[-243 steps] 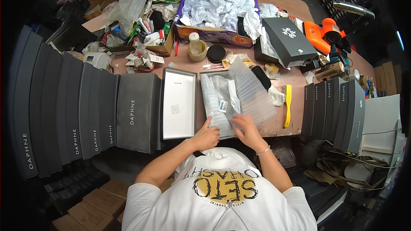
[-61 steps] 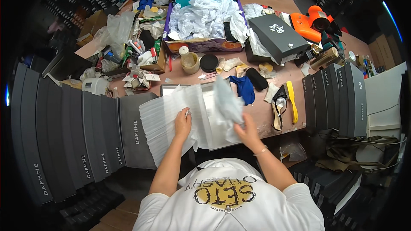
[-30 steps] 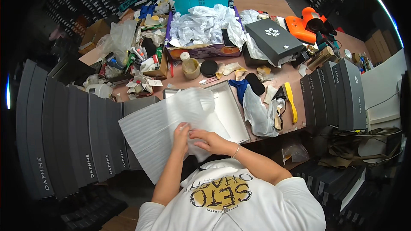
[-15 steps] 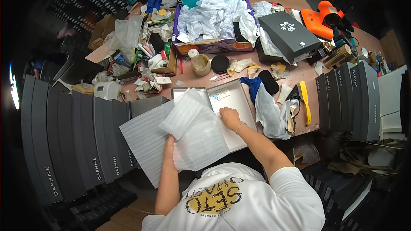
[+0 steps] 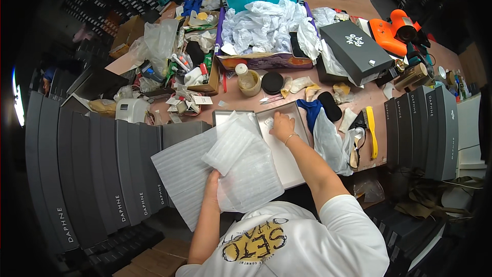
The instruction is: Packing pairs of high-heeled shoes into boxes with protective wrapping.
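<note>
My left hand (image 5: 212, 184) is closed on the lower edge of several white foam sheets (image 5: 246, 174), one ribbed and wide, others thin and translucent. They cover much of an open grey shoebox (image 5: 228, 116). My right hand (image 5: 283, 126) reaches into the box's white-lined half (image 5: 284, 156), near its far end. Its fingers are bent down onto a small white packet (image 5: 269, 122), which shows only in part beside them. Right of the box lie a blue cloth (image 5: 311, 111), a pale grey cloth (image 5: 328, 141) and a black oval pad (image 5: 329, 105).
A yellow-handled brush (image 5: 371, 133) lies at the right. Behind are a jar (image 5: 248, 81), a black round lid (image 5: 271, 83), a carton of crumpled tissue (image 5: 264, 25) and a dark shoebox (image 5: 356, 48). Rows of grey shoeboxes (image 5: 102, 174) stand on both sides; an orange device (image 5: 389, 36) sits far right.
My right hand has moved farther into the box, from its inner middle to the small packet at the far end. My left hand keeps its hold on the foam sheets. The view has shifted slightly.
</note>
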The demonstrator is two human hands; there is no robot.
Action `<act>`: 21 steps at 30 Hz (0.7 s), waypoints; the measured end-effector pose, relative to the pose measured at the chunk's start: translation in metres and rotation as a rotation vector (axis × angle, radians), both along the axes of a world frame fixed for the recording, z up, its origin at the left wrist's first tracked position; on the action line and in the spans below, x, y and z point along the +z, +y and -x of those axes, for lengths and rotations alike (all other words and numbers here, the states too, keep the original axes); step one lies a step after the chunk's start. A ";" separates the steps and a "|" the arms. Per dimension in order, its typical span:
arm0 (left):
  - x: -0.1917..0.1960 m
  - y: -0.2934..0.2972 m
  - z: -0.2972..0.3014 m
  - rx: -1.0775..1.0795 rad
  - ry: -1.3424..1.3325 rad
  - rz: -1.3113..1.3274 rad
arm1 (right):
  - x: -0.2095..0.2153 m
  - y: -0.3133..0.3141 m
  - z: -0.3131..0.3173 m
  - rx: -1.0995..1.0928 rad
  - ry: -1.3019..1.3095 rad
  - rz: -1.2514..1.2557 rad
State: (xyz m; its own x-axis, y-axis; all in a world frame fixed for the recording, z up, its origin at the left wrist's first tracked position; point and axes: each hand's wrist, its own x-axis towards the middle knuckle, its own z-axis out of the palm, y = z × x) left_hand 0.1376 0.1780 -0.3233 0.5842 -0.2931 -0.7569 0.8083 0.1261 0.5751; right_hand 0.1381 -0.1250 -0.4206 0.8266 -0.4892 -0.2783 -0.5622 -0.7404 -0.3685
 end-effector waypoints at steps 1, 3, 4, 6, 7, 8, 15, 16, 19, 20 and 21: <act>-0.003 0.002 -0.002 -0.005 -0.020 -0.002 | -0.002 0.000 0.002 0.002 -0.001 0.007; -0.005 0.000 -0.004 -0.022 -0.033 0.025 | -0.009 0.001 0.008 0.019 -0.040 0.017; -0.004 -0.002 -0.005 -0.034 -0.038 0.036 | -0.013 0.004 0.012 0.032 -0.075 0.017; -0.008 0.002 -0.004 -0.017 0.026 0.088 | -0.013 0.012 0.031 0.051 -0.170 -0.098; -0.004 0.000 -0.006 -0.008 0.060 0.114 | -0.005 0.017 0.046 0.054 -0.229 -0.213; 0.002 -0.003 -0.006 0.026 0.074 0.163 | 0.006 0.021 0.063 0.055 -0.289 -0.327; 0.043 -0.021 -0.003 0.110 0.194 0.432 | 0.094 0.016 0.200 0.673 -0.447 -0.195; 0.039 -0.024 -0.006 0.111 0.190 0.459 | 0.098 0.030 0.213 0.692 -0.370 0.039; 0.031 -0.025 -0.017 0.064 0.145 0.536 | 0.081 0.045 0.216 0.652 -0.100 -0.139; 0.031 -0.026 -0.018 0.049 0.110 0.539 | 0.083 0.043 0.217 0.620 -0.131 -0.145; 0.037 -0.030 -0.019 0.048 0.075 0.546 | 0.097 0.038 0.213 0.600 -0.159 -0.149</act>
